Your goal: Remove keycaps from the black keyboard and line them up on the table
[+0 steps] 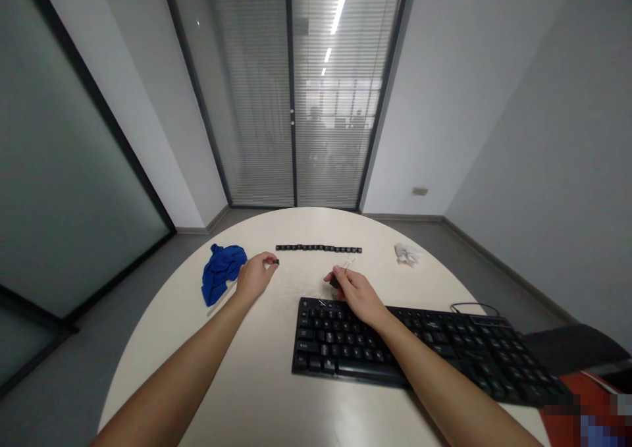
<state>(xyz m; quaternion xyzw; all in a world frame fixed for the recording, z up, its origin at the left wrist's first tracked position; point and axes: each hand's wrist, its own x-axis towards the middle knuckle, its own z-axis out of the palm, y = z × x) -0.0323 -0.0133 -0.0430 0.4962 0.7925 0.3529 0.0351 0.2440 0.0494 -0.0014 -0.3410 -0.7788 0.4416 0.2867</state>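
My left hand pinches a small black keycap just above the round white table, below the left end of a row of removed black keycaps. My right hand hovers at the top left edge of a black keyboard, gripping a small wire keycap puller with a dark keycap at its fingertips. Both forearms reach in from the near edge.
A crumpled blue cloth lies left of my left hand. A small white wad sits at the far right of the table. The keyboard cable loops behind it. A glass door with blinds stands beyond.
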